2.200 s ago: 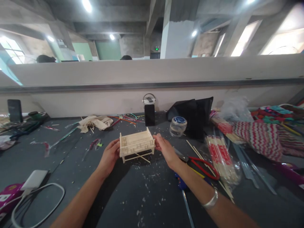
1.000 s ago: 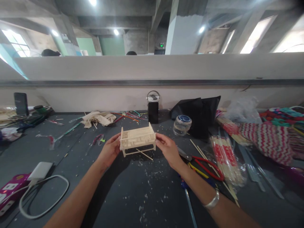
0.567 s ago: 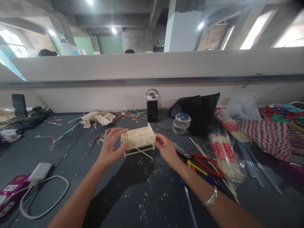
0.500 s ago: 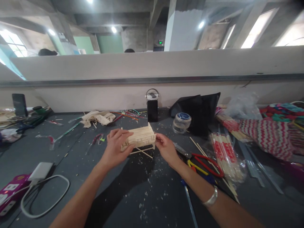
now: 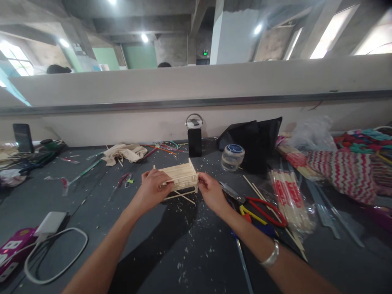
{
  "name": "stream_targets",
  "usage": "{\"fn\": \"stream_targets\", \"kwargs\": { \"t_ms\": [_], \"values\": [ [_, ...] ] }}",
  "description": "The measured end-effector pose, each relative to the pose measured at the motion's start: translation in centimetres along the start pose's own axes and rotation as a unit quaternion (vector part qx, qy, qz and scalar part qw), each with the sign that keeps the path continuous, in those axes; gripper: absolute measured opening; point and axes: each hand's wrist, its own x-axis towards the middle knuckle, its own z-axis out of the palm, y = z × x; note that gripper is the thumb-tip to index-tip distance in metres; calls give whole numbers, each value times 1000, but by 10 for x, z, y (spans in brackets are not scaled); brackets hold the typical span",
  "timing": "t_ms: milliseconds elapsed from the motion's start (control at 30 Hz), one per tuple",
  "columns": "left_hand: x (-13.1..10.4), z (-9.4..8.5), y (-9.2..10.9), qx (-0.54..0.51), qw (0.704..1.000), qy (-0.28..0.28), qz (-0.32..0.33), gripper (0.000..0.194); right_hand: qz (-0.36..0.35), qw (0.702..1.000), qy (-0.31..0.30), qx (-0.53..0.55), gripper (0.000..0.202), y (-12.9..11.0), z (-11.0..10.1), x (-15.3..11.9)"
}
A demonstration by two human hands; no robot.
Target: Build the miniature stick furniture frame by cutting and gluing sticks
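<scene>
Left grip [image 5: 153, 188] shifted inward, over wooden model [image 5: 176, 170]

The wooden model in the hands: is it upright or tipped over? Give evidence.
Upright: the wooden model has its slatted surface facing up, with a lower rail beneath; the left hand and right hand hold opposite ends.

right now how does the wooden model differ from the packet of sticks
The wooden model is a built frame; the packet of sticks holds separate straight lengths. The left hand and right hand hold the model; the packet lies apart from both. The model is bare; the packet is clear plastic with red markings. Both show pale wood.
</scene>
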Motion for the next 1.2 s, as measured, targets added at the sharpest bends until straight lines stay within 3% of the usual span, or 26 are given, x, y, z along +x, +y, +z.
{"fn": "stream_targets", "kwargs": {
  "t_ms": [267,1200],
  "values": [
    [3,-3,-2,-26,999,-35,-13,14,-4,1000,-2,-8,34,1,-1,0],
    [1,0,1,-32,999,-5,-21,19,-2,1000,-2,-10,33,1,0,-1]
  ]
}}
